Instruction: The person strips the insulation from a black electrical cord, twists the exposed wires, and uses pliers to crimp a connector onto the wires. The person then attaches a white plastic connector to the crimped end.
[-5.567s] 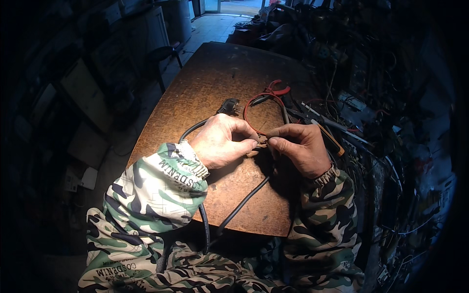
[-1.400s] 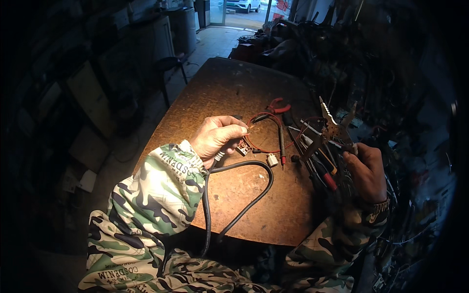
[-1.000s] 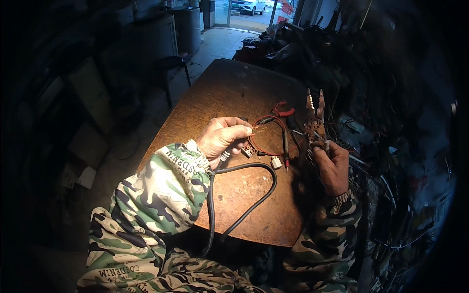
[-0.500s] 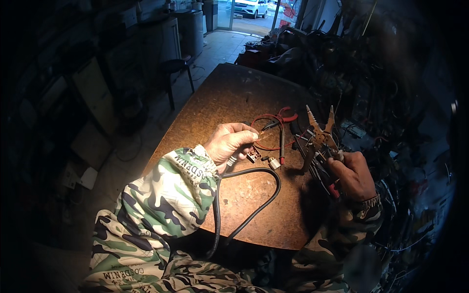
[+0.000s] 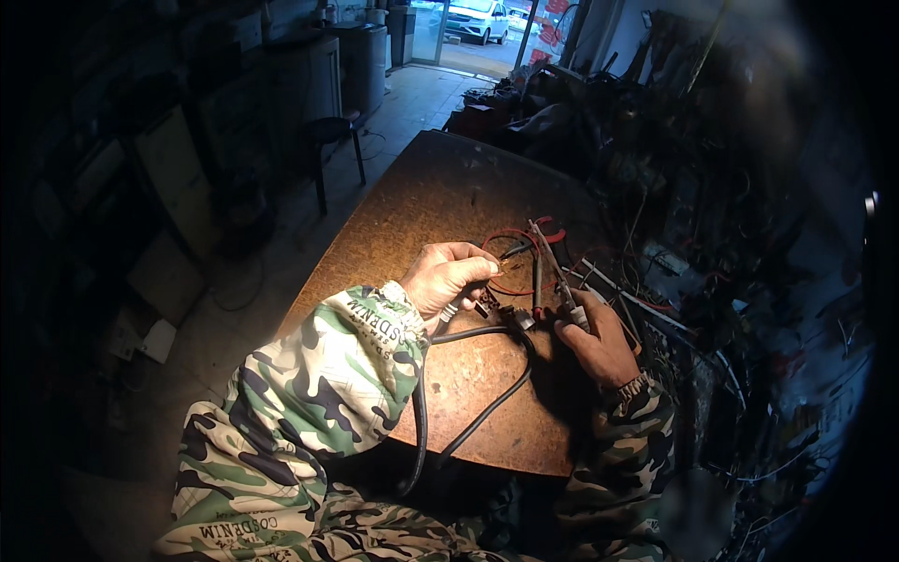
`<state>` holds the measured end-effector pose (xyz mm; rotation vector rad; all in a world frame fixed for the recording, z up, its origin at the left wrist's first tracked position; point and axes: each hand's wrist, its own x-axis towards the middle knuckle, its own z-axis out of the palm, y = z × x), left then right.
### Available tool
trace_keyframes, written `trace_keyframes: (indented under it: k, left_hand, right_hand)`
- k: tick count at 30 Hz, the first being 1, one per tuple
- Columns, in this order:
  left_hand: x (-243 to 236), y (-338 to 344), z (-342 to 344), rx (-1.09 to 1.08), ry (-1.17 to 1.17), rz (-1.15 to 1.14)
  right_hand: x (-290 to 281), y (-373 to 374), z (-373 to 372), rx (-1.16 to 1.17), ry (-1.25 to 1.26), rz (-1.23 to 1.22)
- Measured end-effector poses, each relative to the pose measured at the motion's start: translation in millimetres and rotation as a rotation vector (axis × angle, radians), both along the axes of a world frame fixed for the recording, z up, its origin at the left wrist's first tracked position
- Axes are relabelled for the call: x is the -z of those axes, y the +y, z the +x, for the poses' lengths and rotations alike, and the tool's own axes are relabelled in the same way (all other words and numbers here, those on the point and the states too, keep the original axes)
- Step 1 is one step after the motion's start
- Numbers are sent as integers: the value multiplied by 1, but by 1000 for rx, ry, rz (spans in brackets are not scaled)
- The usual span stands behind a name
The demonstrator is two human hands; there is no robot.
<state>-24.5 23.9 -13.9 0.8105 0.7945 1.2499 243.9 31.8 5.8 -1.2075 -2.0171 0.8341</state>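
Over the middle of the table, my left hand (image 5: 442, 281) is closed, thumb and forefinger pinching the thin copper-coloured wire end (image 5: 507, 266) of a black cable (image 5: 420, 412). The cable runs under that hand and loops over the wood. My right hand (image 5: 604, 345) is wrapped around the pale handles of wire-stripping pliers (image 5: 549, 255). Their jaws point away from me and show edge-on, so how far they part cannot be seen. Between the hands lie a small dark plug part (image 5: 485, 305) and a pale plug piece (image 5: 525, 320).
Behind my hands lie a red thin lead (image 5: 501, 234), a black probe (image 5: 537, 281) and red-handled pliers (image 5: 554, 228). Tools and wires crowd the right edge of the wooden table (image 5: 403, 211). A dark stool (image 5: 330, 131) stands beyond it at left.
My right hand has brought the wire-stripping pliers leftward, toward my left hand. The pliers have turned from showing spread jaws to edge-on. My left hand keeps its pinch.
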Motion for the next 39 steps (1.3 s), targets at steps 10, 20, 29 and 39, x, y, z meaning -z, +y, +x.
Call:
trace_keyframes:
  k: [10,20,29,39]
  left_hand:
    - [-3,-3,1,-9,-85,70]
    - [-1,0,-2,75,-160,98]
    - [-3,-1,4,104,-165,15]
    - [-3,-2,2,108,-172,-3]
  right_hand:
    - [1,-9,13,138,-226,507]
    - [4,-15,9,128,-353,541]
    - [10,-12,14,100,-360,532]
    - [12,-9,12,41,-320,485]
